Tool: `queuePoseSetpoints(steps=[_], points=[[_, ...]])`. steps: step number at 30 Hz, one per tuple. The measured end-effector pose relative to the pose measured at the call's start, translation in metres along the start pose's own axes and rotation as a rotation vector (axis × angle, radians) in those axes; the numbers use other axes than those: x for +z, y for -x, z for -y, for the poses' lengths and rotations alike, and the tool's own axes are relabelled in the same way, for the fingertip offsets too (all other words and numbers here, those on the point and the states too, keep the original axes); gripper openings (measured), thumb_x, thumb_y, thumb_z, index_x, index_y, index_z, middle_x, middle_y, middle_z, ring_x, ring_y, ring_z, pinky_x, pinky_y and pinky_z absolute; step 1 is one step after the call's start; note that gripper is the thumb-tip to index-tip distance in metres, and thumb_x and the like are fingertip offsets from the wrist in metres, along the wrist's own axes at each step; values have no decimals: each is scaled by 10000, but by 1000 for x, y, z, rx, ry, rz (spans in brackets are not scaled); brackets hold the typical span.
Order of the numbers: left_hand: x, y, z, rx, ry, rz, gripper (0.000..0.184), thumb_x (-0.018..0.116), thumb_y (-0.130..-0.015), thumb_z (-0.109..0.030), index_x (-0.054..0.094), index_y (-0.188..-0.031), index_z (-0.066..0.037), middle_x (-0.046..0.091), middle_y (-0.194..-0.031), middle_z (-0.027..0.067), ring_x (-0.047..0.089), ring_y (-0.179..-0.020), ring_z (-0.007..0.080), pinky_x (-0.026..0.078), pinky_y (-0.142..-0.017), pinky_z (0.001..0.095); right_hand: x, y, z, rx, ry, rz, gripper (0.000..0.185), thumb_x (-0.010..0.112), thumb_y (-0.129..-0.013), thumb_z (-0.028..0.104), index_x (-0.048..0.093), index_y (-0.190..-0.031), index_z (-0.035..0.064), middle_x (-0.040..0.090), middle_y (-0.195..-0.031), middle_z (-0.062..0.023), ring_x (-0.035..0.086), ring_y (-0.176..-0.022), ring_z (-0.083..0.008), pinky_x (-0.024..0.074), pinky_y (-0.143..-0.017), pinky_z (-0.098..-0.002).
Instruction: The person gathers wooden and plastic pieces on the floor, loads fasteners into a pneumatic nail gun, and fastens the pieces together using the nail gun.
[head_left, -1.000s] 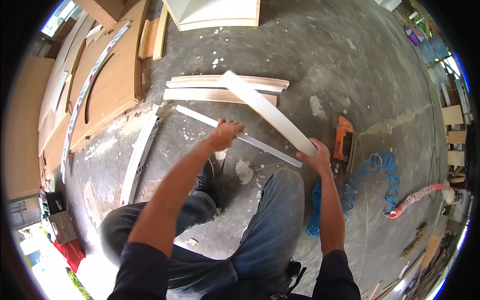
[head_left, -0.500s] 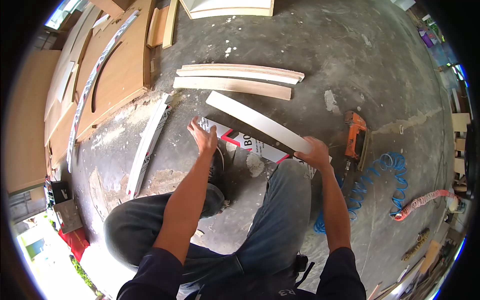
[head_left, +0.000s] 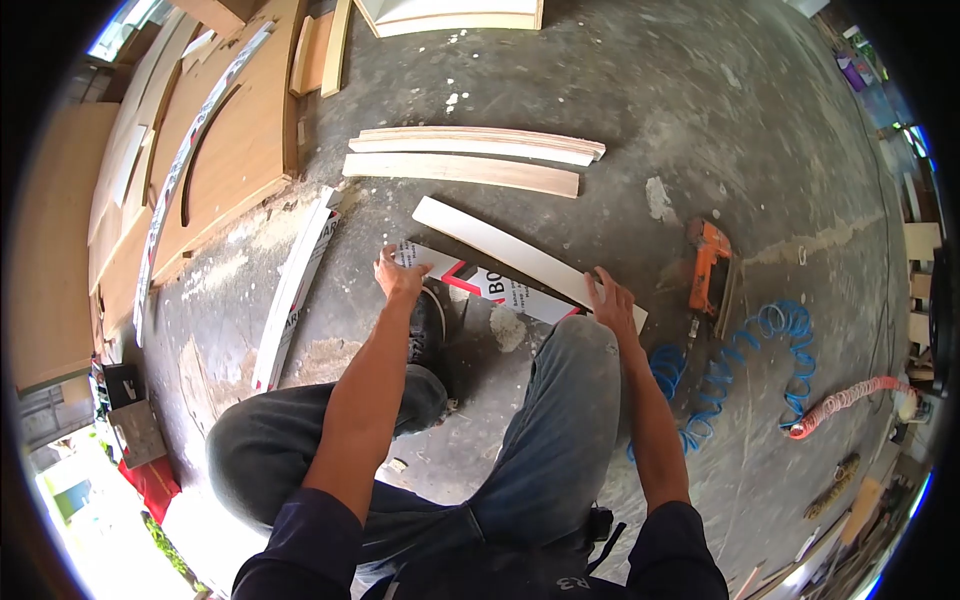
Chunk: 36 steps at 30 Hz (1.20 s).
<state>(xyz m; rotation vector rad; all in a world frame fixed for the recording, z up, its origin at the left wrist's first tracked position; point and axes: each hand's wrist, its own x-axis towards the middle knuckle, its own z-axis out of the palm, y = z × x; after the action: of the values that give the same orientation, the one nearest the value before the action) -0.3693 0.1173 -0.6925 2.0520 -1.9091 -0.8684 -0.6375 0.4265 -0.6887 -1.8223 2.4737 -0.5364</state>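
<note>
Just now, printed board: turned so that its lettered face shows upward, where a second ago the left hand seemed to hold a piece with a narrow white edge up; it looks like the same piece.
White strip: lies at 1 o'clock from the printed board, running from 10 toward 4 o'clock; half a second ago its 4 o'clock end was covered by the right hand, and now that end shows past it.
Meaning: both pieces are within the hands' reach at once, nearly side by side; the dark gap narrows toward 4 o'clock, and whether they touch there I cannot tell.
Left hand: at the printed board's 10 o'clock end, thumb and fingers spread about it; whether they press tight I cannot tell.
Right hand: closed over the white strip near its 4 o'clock end, fingers across the top.
Right knee: at 4 o'clock, just beside the printed board.
Pale wood strip: at 12 o'clock, flat on the floor.
Lettered length: at 9 o'clock, well apart from both hands.
Orange nail gun: at 3 o'clock, on the floor, untouched.
</note>
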Motion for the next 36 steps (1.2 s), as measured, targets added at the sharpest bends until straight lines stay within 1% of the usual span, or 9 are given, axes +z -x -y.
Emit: queuePoseSetpoints(steps=[9, 11, 13, 15, 19, 22, 24, 28, 36], points=[[11, 3, -32, -69, 1039, 17, 1105, 902, -652, -100, 188, -1493, -33, 379, -1383, 195, 581, -1067, 282, 475, -966, 423, -2, 8, 1, -108, 119, 92, 657, 600, -910, 347, 442, -1496, 96, 543, -1284, -188, 526, -1136, -307, 417, -955, -481], [12, 32, -62, -209, 900, 119, 1124, 920, -651, -181, 190, -1490, -20, 431, -1343, 179, 572, -1085, 290, 454, -986, 447, -13, -1, 7, 318, -840, 50, 751, 702, -826, 397, 473, -1464, 74, 639, -1103, -177, 594, -1013, -322, 469, -880, -441], [31, 64, -66, -163, 964, 554, 1108, 925, -657, -249, 213, -1472, -13, 519, -1264, 173, 567, -1100, 296, 456, -972, 467, 2, -9, 2, 217, -544, 93, 768, 730, -793, 418, 502, -1430, 53, 659, -1046, -179, 615, -973, -342, 484, -855, -437], [73, 91, -62, -51, 551, 305, 852, 907, -669, -246, 398, -1291, 39, 529, -1250, 221, 569, -1109, 337, 454, -990, 436, 7, -12, 1, 128, -245, 121, 788, 758, -760, 440, 530, -1395, 33, 678, -989, -182, 636, -932, -363, 499, -831, -433], [91, 140, -71, -261, 460, 340, 1046, 906, -664, -318, 303, -1413, 93, 458, -1346, 278, 539, -1215, 354, 475, -993, 428, 12, -14, 14, 272, -652, 293, 651, 728, -815, 431, 605, -1290, 3, 681, -1086, -216, 654, -995, -374, 493, -889, -427], [77, 154, -88, -267, 286, 226, 953, 879, -723, -336, 377, -1401, 107, 555, -1270, 254, 601, -1137, 303, 505, -924, 398, 25, -9, 31, 444, -977, 432, 576, 733, -854, 371, 615, -1266, -14, 689, -1101, -188, 664, -1001, -290, 493, -900, -385], [72, 152, -81, -317, 667, 566, 698, 828, -809, -320, 526, -1296, 78, 662, -1111, 177, 656, -983, 231, 527, -825, 357, 29, -7, 45, 545, -1177, 424, 541, 734, -873, 332, 611, -1266, -20, 693, -1105, -166, 661, -1005, -235, 494, -896, -361], [56, 157, -124, -7, 1101, 483, 403, 744, -901, -268, 586, -1138, 17, 678, -984, 100, 644, -858, 174, 527, -754, 331, -2, -28, 51, 511, -1494, 200, 442, 728, -905, 202, 609, -1264, -25, 681, -1143, -88, 617, -1037, -156, 478, -914, -318], [-9, 96, -225, 771, 397, 426, 444, 777, -833, -150, 524, -1154, 24, 674, -951, 214, 675, -910, 263, 522, -776, 408, -61, -81, 18, 286, -1419, 252, 351, 739, -897, 141, 652, -1207, 2, 699, -1051, -41, 629, -874, -110, 508, -799, -279]])
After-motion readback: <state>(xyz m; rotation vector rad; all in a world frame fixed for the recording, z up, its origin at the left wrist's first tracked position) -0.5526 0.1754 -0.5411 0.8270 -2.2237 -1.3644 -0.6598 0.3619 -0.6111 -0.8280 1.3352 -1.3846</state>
